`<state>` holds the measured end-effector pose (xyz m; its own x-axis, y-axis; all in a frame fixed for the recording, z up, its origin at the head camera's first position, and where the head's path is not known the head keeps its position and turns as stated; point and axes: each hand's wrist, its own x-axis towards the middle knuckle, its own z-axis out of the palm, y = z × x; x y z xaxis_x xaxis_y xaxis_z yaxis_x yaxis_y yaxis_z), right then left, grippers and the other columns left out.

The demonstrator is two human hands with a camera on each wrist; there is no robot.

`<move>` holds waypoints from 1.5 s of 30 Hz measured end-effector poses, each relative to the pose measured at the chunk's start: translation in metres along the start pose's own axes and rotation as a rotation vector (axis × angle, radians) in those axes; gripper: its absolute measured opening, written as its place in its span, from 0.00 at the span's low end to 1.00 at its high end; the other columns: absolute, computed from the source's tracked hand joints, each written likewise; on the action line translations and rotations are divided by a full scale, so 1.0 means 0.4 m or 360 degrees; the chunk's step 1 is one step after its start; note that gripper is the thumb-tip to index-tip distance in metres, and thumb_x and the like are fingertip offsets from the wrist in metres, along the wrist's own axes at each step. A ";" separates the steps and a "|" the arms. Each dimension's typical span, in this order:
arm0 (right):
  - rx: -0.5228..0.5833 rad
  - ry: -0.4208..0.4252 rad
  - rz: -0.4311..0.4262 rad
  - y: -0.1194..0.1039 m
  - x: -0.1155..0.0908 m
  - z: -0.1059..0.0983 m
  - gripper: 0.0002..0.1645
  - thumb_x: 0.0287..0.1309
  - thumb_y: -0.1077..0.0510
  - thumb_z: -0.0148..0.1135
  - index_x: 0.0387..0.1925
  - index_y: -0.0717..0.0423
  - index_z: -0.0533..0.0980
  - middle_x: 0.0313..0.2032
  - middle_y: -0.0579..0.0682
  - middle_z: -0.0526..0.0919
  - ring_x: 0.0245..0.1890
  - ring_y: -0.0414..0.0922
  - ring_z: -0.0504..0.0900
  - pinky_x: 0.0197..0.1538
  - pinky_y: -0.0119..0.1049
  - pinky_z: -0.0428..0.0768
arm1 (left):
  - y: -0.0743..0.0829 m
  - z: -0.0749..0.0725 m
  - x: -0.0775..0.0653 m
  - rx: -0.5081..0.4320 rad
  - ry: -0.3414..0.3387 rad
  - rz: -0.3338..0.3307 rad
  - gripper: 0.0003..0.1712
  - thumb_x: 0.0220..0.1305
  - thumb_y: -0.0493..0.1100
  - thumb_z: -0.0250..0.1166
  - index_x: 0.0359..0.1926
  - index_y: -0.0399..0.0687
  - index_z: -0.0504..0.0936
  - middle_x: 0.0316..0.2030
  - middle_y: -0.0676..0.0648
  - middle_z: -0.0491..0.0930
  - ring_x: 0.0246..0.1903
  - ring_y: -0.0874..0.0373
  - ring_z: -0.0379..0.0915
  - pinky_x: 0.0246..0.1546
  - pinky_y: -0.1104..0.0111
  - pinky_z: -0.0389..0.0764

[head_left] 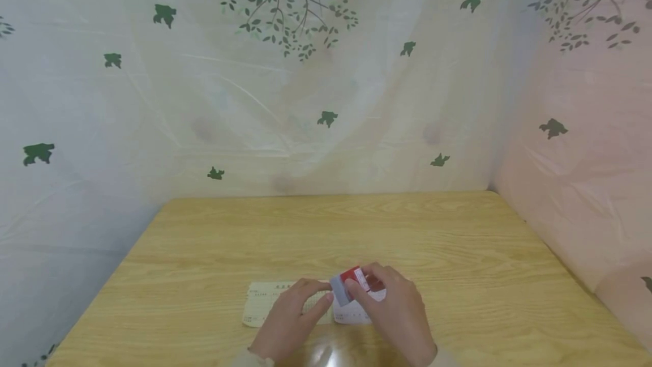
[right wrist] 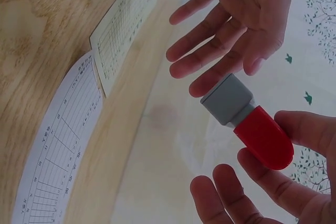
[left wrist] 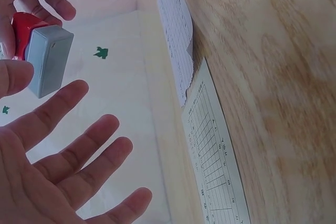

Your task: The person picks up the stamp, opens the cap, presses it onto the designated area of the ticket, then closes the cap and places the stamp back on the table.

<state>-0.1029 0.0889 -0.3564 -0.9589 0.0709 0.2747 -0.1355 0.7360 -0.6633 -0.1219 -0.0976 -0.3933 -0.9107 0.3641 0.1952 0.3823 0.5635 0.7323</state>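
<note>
My right hand [head_left: 399, 313] pinches a red stamp [right wrist: 265, 139] between thumb and fingers, holding it above the table. A grey cap [right wrist: 227, 100] covers the stamp's end and points toward my left hand [head_left: 290, 319]. In the left wrist view the left fingers are spread and fairly straight, with the thumb close to the cap [left wrist: 51, 59]. Whether a left fingertip touches the cap I cannot tell. Below the hands lie a pale yellow printed form [head_left: 256, 306] and, to its right, a white printed form [head_left: 351, 316].
The forms lie side by side near the front of a wood-grain table [head_left: 326, 231], their adjoining edges meeting. A pale cloth [head_left: 254, 89] printed with leaves and branches hangs behind the table and along both sides.
</note>
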 end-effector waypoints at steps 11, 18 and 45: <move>0.0096 0.0022 -0.0025 0.004 -0.006 0.013 0.19 0.50 0.33 0.56 0.35 0.39 0.78 0.29 0.33 0.78 0.32 0.33 0.76 0.36 0.37 0.72 | -0.004 0.005 0.001 -0.0050 -0.0009 -0.0009 0.24 0.65 0.60 0.46 0.51 0.53 0.77 0.48 0.53 0.75 0.51 0.52 0.69 0.50 0.52 0.71; 0.0160 0.0033 -0.0013 -0.001 -0.008 0.014 0.20 0.49 0.34 0.58 0.35 0.42 0.78 0.30 0.34 0.79 0.32 0.34 0.76 0.34 0.34 0.72 | -0.002 0.008 -0.002 -0.0123 -0.0030 -0.0035 0.22 0.66 0.58 0.46 0.50 0.54 0.77 0.47 0.53 0.75 0.51 0.52 0.69 0.49 0.52 0.71; 0.0216 -0.0131 0.0123 0.002 -0.013 0.019 0.20 0.49 0.30 0.54 0.33 0.36 0.76 0.27 0.34 0.78 0.31 0.36 0.75 0.30 0.32 0.73 | 0.002 0.022 0.000 -0.0247 -0.0009 -0.0077 0.18 0.68 0.55 0.45 0.45 0.58 0.79 0.43 0.59 0.76 0.47 0.58 0.70 0.48 0.58 0.72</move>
<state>-0.1000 0.0839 -0.3635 -0.9842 0.0640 0.1650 -0.0879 0.6323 -0.7697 -0.1202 -0.0908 -0.3986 -0.9264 0.3436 0.1540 0.3089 0.4593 0.8328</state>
